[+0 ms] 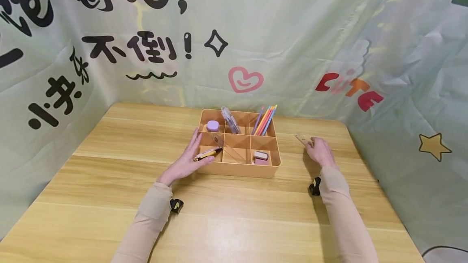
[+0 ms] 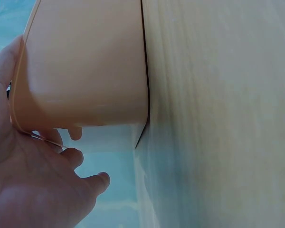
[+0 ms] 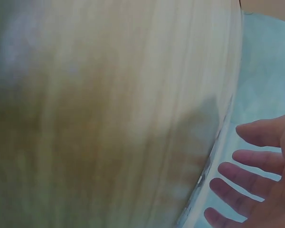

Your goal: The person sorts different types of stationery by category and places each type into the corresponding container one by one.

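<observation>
In the head view, my left hand touches the left front corner of an orange-tan divided organizer, fingers spread along its side. The left wrist view shows the hand against the organizer's wall, several fingertips beyond it. Near this hand a yellow-and-black pen lies in the front left compartment. To the organizer's right, my right hand is beside a clear ruler on the table. In the right wrist view that hand has its fingers spread, close to the ruler's edge.
The organizer also holds a purple-lidded jar, a clear pen-like pack, colored pencils, erasers and a transparent set square. A wooden table supports everything. Printed cloth hangs behind and at both sides.
</observation>
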Available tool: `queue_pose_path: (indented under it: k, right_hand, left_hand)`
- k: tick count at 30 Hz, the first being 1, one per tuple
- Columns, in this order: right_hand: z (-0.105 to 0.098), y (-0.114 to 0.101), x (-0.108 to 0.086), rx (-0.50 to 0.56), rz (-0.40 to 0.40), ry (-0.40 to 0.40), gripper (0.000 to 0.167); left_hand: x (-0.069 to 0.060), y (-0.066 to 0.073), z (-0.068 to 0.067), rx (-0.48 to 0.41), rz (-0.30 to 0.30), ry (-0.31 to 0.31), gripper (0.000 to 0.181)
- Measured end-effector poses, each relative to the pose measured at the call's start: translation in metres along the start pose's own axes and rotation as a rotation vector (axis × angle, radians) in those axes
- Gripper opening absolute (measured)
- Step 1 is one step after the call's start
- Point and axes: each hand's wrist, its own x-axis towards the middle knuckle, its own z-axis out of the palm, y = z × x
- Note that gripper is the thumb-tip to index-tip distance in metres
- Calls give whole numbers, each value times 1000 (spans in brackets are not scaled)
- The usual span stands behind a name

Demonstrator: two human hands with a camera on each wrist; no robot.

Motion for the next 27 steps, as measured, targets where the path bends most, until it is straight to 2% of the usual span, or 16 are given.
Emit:
queue_pose_path:
  k: [6, 11, 16, 21, 27]
  right_hand:
    - [0, 2, 3, -65, 30, 23, 53]
    - [-2, 3, 5, -138, 65, 0, 42]
    - [-2, 2, 6, -148, 112, -34, 36]
    - [-1, 0, 7, -170, 102, -22, 32]
    - [-2, -4, 8, -184, 87, -17, 28]
  left_hand:
    - [0, 0, 0, -2, -9, 0, 102]
    - [0, -1, 1, 13, -11, 2, 102]
    - [0, -1, 0, -1, -8, -1, 103]
    - [0, -1, 0, -8, 5, 0, 103]
    - [0, -1, 0, 1, -7, -2, 103]
